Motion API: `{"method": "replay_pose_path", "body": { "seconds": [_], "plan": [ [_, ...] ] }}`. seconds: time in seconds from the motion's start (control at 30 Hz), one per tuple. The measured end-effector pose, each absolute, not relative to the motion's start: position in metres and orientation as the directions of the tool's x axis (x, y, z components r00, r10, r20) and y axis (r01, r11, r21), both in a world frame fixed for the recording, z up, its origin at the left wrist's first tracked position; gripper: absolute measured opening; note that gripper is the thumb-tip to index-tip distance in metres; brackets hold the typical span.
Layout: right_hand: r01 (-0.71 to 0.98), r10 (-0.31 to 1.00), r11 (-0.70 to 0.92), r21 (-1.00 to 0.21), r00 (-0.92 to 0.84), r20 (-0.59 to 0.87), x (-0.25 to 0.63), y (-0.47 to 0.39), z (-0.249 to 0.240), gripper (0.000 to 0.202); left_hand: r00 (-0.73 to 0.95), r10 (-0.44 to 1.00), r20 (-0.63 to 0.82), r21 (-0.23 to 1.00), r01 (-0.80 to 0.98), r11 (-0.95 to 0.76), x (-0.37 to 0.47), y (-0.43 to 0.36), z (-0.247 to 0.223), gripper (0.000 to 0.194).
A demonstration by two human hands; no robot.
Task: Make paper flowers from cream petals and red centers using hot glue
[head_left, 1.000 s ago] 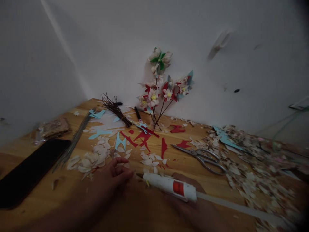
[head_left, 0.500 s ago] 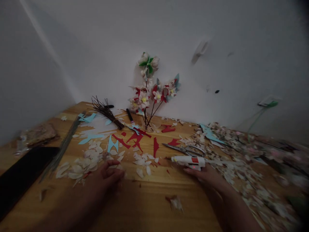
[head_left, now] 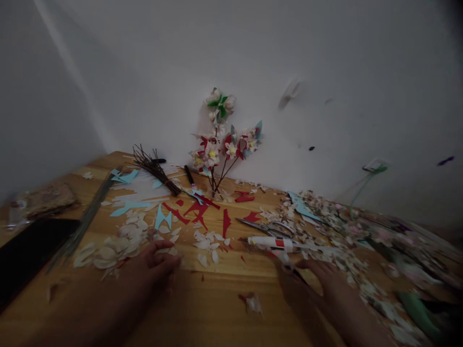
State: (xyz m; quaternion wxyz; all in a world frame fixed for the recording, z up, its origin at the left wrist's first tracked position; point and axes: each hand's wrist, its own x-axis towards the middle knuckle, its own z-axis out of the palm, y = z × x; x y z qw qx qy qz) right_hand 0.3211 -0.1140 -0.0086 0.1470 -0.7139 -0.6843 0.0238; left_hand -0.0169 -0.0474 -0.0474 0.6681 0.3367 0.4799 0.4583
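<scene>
My left hand [head_left: 157, 265] hovers over the table's left half, near a heap of cream petals [head_left: 125, 243]. Its fingers are curled together, and what they hold, if anything, is too dark to tell. A white glue gun [head_left: 269, 242] with a red label lies just behind the fingers of my right hand [head_left: 323, 279]. That hand is open, thumb and fingers apart. Beyond the glue gun are metal scissors [head_left: 267, 226]. Red paper scraps [head_left: 226, 223] and a light blue cutout [head_left: 163, 219] lie in the middle. A small flower piece [head_left: 252, 303] rests at the front.
Paper flowers on branches [head_left: 217, 149] stand against the wall. A twig bundle [head_left: 155, 168], thin wires [head_left: 87, 217] and a black slab [head_left: 32, 250] are on the left. Petals and flower stems [head_left: 365, 274] cover the right side. A green cord [head_left: 358, 195] hangs at the wall.
My right hand has let go of the glue gun and drawn back to the right, its fingers opening. The gun now rests on the table. The view has shifted slightly right.
</scene>
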Motion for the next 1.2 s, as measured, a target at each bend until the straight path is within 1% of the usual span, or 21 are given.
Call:
{"method": "replay_pose_path", "body": {
  "seconds": [0.03,0.1,0.17,0.23,0.3,0.4,0.53,0.63,0.7,0.77,0.87,0.97,1.07,1.13,1.2],
  "plan": [
    [0.973,0.99,0.022,-0.232,0.011,0.143,0.313,-0.12,-0.003,0.021,0.129,0.935,-0.331,0.888,-0.291,0.355,-0.017,-0.048,-0.048,0.04],
    [0.957,0.988,0.156,-0.246,-0.146,0.06,0.29,-0.123,0.009,0.023,0.145,0.931,-0.334,0.882,-0.3,0.363,-0.018,-0.047,-0.049,0.04],
    [0.889,0.932,0.328,-0.319,-0.359,-0.042,0.266,-0.117,0.017,0.03,0.138,0.933,-0.331,0.885,-0.298,0.358,-0.018,-0.046,-0.051,0.044],
    [0.794,0.846,0.442,-0.417,-0.523,-0.1,0.251,-0.103,0.016,0.032,0.123,0.937,-0.328,0.892,-0.287,0.349,-0.018,-0.044,-0.053,0.048],
    [0.703,0.764,0.473,-0.531,-0.628,-0.151,0.244,-0.089,0.009,0.025,0.112,0.938,-0.327,0.892,-0.29,0.346,-0.018,-0.043,-0.054,0.05],
    [0.62,0.723,0.416,-0.665,-0.67,-0.172,0.244,-0.074,-0.005,0.02,0.133,0.932,-0.336,0.884,-0.298,0.361,-0.018,-0.04,-0.057,0.053],
    [0.564,0.767,0.329,-0.757,-0.628,-0.134,0.242,-0.07,-0.009,0.018,0.171,0.92,-0.353,0.868,-0.306,0.39,-0.019,-0.039,-0.064,0.054],
    [0.493,0.862,0.203,-0.846,-0.5,-0.085,0.234,-0.067,-0.008,0.01,0.168,0.929,-0.329,0.875,-0.315,0.366,-0.02,-0.04,-0.067,0.049],
    [0.408,0.914,0.129,-0.904,-0.402,-0.051,0.226,-0.061,-0.009,0.004,0.153,0.939,-0.309,0.883,-0.319,0.343,-0.02,-0.041,-0.067,0.047],
    [0.313,0.942,0.093,-0.945,-0.335,-0.018,0.215,-0.053,-0.011,0.016,0.142,0.942,-0.304,0.886,-0.322,0.334,-0.019,-0.043,-0.065,0.047],
    [0.212,0.954,0.087,-0.973,-0.298,0.02,0.193,-0.041,-0.016,0.025,0.124,0.947,-0.296,0.879,-0.354,0.321,-0.016,-0.043,-0.062,0.048],
    [0.159,0.962,0.102,-0.982,-0.268,0.056,0.176,-0.036,-0.021,0.02,0.105,0.947,-0.304,0.864,-0.388,0.321,-0.016,-0.042,-0.064,0.05],
    [0.138,0.974,0.115,-0.984,-0.213,0.084,0.17,-0.042,-0.029,0.011,0.149,0.943,-0.297,0.87,-0.366,0.332,-0.018,-0.041,-0.069,0.049],
    [0.173,0.98,0.142,-0.975,-0.161,0.114,0.171,-0.05,-0.035,0.007,0.164,0.945,-0.284,0.881,-0.344,0.324,-0.019,-0.041,-0.073,0.049],
    [0.27,0.979,0.19,-0.944,-0.122,0.163,0.172,-0.059,-0.041,0.011,0.16,0.947,-0.278,0.886,-0.338,0.317,-0.019,-0.041,-0.075,0.049]
  ]
}}
